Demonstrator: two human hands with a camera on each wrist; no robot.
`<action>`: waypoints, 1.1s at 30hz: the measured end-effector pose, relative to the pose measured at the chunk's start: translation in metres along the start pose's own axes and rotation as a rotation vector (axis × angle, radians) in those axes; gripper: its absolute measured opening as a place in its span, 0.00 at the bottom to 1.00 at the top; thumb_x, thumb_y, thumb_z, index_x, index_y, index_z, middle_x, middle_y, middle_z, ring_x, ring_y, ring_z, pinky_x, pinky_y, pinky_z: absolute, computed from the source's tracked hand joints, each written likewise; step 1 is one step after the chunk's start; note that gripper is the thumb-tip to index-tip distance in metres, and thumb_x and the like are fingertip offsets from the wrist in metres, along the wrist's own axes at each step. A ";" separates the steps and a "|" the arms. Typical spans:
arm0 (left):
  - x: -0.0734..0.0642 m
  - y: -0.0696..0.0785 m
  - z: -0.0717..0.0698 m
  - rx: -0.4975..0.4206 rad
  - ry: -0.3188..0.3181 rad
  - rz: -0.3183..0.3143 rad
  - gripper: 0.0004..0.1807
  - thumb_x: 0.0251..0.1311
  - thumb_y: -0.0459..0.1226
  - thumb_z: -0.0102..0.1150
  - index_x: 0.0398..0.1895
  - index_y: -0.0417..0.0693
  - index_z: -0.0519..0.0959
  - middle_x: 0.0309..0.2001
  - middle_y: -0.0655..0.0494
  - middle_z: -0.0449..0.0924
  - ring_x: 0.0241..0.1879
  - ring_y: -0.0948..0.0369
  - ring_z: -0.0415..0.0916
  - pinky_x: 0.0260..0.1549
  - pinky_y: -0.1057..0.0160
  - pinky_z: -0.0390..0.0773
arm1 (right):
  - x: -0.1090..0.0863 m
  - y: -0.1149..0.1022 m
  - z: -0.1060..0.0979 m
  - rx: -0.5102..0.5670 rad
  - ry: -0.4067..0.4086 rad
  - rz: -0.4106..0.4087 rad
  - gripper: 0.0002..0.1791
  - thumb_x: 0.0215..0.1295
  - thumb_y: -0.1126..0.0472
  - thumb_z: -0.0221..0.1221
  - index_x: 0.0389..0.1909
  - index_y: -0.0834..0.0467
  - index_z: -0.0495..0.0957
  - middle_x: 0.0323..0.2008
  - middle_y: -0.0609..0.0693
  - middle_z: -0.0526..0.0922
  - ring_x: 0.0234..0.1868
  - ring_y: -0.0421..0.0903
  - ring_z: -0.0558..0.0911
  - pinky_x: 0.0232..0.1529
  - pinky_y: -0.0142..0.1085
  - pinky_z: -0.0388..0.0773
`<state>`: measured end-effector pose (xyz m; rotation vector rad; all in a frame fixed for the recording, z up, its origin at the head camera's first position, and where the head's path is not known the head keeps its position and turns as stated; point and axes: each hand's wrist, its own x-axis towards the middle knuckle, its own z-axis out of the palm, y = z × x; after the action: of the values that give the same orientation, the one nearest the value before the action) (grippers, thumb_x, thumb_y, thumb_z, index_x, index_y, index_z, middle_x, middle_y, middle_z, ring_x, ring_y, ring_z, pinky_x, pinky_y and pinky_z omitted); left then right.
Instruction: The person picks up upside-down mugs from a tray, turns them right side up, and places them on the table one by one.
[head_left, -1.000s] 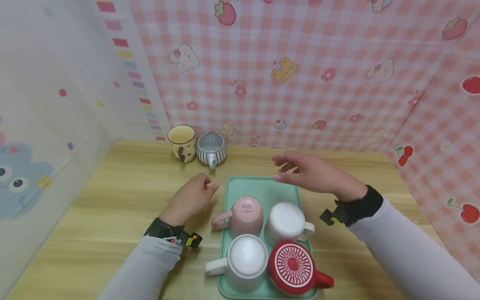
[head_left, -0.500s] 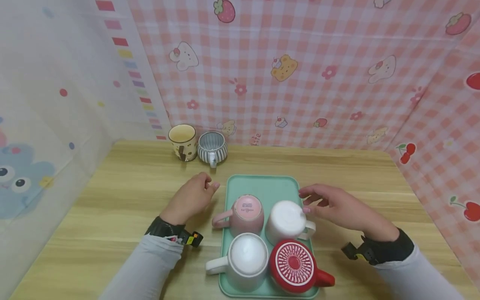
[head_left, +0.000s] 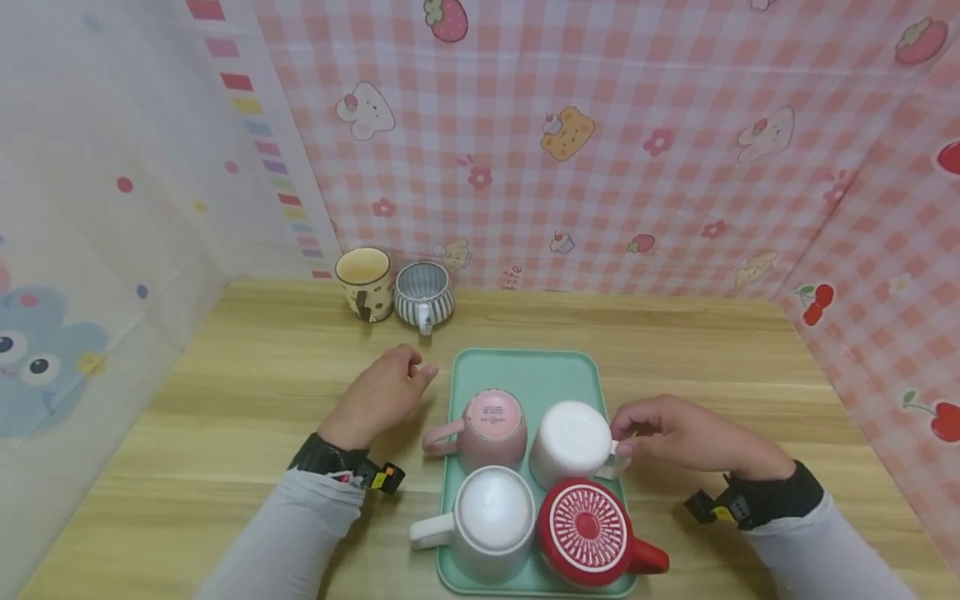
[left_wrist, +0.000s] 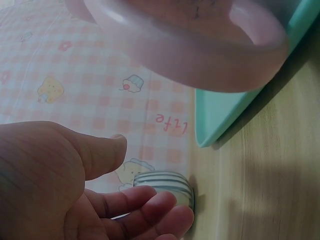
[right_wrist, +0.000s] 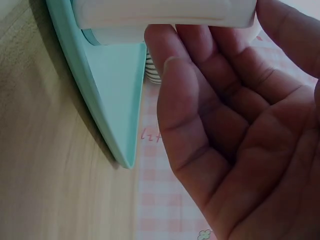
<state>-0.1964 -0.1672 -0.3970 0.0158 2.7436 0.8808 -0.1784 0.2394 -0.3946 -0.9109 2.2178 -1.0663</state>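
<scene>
At the right side of the green tray (head_left: 525,367), a white mug (head_left: 573,437) stands upside down with its handle pointing right. My right hand (head_left: 678,437) has its thumb and fingertips at that handle and pinches it; in the right wrist view, curled fingers (right_wrist: 182,95) meet the white handle (right_wrist: 165,12). My left hand (head_left: 381,396) rests left of the tray, loosely curled, holding nothing. Nearest to it is an upturned pink mug (head_left: 495,442), whose handle (left_wrist: 215,65) looms large in the left wrist view.
Also upside down on the tray are a white-grey mug (head_left: 495,525) and a red mug (head_left: 588,533). At the back of the wooden table (head_left: 225,400), a yellow patterned mug (head_left: 367,287) and a striped cup (head_left: 424,298) stand upright by the checked cloth (head_left: 480,108).
My right hand has come from above the tray's far end rightward and nearer, then to the white mug's handle, which it now pinches. My left hand has stayed in place.
</scene>
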 end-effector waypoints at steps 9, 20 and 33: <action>0.001 0.002 0.002 0.003 0.003 0.001 0.24 0.79 0.52 0.49 0.62 0.41 0.73 0.52 0.45 0.80 0.45 0.51 0.76 0.48 0.51 0.80 | 0.001 0.012 -0.002 0.100 -0.091 -0.047 0.09 0.78 0.60 0.56 0.48 0.54 0.85 0.41 0.52 0.88 0.43 0.41 0.84 0.52 0.34 0.82; 0.001 0.003 0.002 0.000 -0.005 -0.007 0.24 0.79 0.52 0.49 0.61 0.42 0.73 0.50 0.46 0.80 0.44 0.52 0.76 0.45 0.53 0.80 | 0.003 0.013 0.002 0.230 -0.136 -0.101 0.11 0.80 0.66 0.51 0.47 0.59 0.83 0.41 0.60 0.87 0.42 0.52 0.85 0.48 0.41 0.86; 0.002 0.003 0.004 -0.014 -0.018 -0.032 0.25 0.78 0.52 0.50 0.64 0.43 0.72 0.53 0.47 0.79 0.46 0.51 0.76 0.48 0.52 0.81 | 0.003 0.015 0.005 0.254 -0.103 -0.100 0.04 0.74 0.68 0.59 0.42 0.61 0.83 0.37 0.63 0.84 0.40 0.41 0.81 0.47 0.34 0.80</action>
<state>-0.1980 -0.1623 -0.3987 -0.0227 2.7138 0.8865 -0.1825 0.2418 -0.4101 -0.9482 1.9175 -1.2822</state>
